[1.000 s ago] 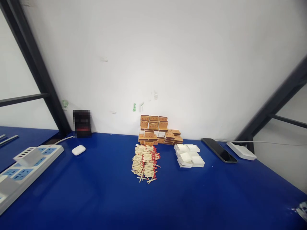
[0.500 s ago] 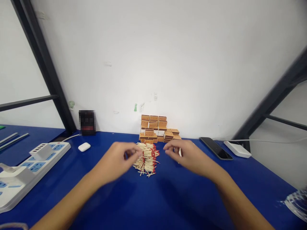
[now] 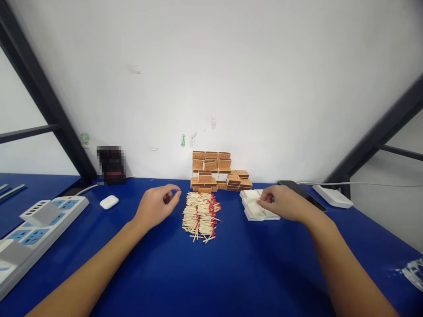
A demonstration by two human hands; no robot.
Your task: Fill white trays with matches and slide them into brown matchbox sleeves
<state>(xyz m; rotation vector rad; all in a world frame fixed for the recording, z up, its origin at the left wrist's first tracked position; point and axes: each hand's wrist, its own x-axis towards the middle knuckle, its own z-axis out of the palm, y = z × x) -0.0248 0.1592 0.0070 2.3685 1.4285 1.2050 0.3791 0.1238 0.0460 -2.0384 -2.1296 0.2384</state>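
A heap of wooden matches with red heads [image 3: 200, 215] lies in the middle of the blue table. Left of it my left hand [image 3: 155, 204] hovers, its thumb and index finger brought together, with nothing visible between them. My right hand [image 3: 282, 202] is over a pile of white matchbox trays [image 3: 253, 211], right of the matches. Its curled fingertips pinch at the edge of one tray; the hand hides part of the pile. Behind the matches, orange-brown matchboxes [image 3: 211, 165] are stacked in several rows against the wall.
At left are a white power strip [image 3: 71, 204] with plugs and a white earbud case [image 3: 109, 202]. A dark blurred-out object [image 3: 111, 165] stands by the wall. A black phone [image 3: 302, 193] and a white flat device [image 3: 332, 197] with a cable lie at right. Dark frame posts flank the table.
My right hand has moved right, onto the white trays, uncovering most of the pile. My left hand has drawn left, away from the matches. The camera view has shifted slightly.
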